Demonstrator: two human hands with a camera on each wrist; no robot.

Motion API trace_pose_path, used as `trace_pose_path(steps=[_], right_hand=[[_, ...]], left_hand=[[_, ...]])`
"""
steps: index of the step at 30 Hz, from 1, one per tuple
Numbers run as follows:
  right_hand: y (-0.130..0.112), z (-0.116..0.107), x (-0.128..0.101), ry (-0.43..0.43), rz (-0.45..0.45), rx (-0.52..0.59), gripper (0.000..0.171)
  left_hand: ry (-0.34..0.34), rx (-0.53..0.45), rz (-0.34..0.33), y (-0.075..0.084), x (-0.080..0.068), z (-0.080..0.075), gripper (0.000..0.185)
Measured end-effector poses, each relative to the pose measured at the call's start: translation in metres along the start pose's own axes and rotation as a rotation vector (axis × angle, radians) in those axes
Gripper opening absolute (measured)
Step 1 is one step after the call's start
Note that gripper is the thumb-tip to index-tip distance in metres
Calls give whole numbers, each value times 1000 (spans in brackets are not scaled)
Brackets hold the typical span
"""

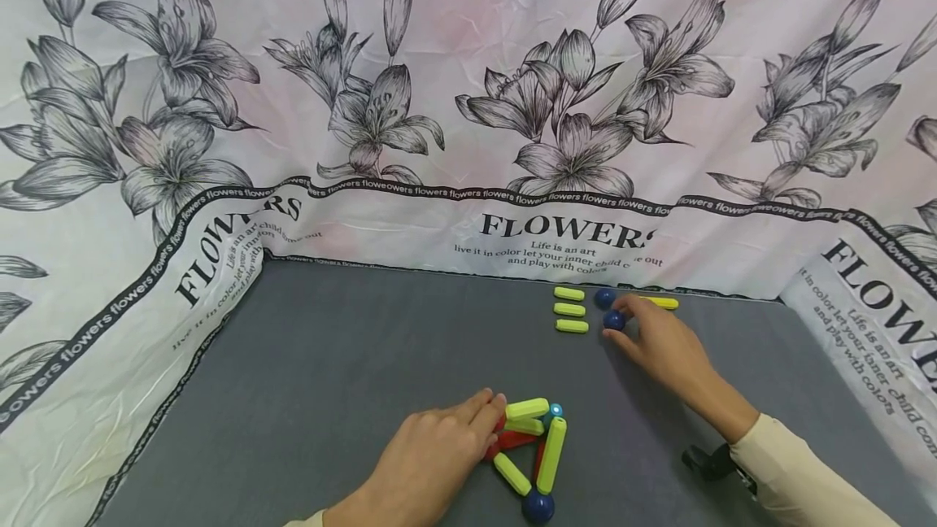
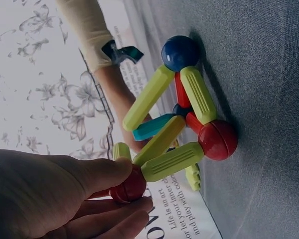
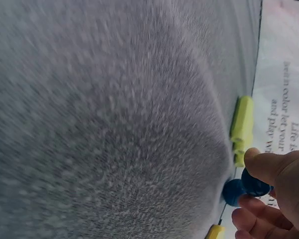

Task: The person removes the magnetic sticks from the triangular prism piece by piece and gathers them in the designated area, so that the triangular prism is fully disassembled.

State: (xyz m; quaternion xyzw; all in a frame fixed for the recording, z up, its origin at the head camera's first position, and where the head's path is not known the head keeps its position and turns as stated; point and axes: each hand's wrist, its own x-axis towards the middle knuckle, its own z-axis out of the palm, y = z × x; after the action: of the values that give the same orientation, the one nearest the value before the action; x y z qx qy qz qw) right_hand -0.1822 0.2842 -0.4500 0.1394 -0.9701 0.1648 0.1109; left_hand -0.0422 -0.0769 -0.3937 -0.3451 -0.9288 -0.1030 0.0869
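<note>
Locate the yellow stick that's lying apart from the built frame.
In the head view, the yellow stick lies right of center near the gray table's far edge, just beyond the right hand, right of the dark blue balls.

We saw even light in the head view, glints on the blue ball (image 2: pixel 181 53), and grainy right-wrist blur.

Dark blue ball (image 1: pixel 613 320), seemingly plain
</note>
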Motion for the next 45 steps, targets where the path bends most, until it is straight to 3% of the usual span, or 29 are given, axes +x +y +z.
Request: trace_pose_path(steps=[6, 15, 30, 37, 45], right_hand=[[7, 6, 6, -36, 38, -35, 43], [10, 5, 11, -45, 48, -35, 43], [8, 2, 4, -43, 47, -21, 44], [-27, -14, -14, -8, -55, -13, 32], [-85, -27, -39, -48, -228, 121, 20]], left_hand=[[-12, -9, 12, 1, -1, 0, 37], [27, 25, 29, 1, 0, -1, 37], [-7, -2, 11, 0, 0, -1, 38], [-23, -14, 5, -1, 1, 1, 39], [44, -11, 33, -5, 0, 4, 37]])
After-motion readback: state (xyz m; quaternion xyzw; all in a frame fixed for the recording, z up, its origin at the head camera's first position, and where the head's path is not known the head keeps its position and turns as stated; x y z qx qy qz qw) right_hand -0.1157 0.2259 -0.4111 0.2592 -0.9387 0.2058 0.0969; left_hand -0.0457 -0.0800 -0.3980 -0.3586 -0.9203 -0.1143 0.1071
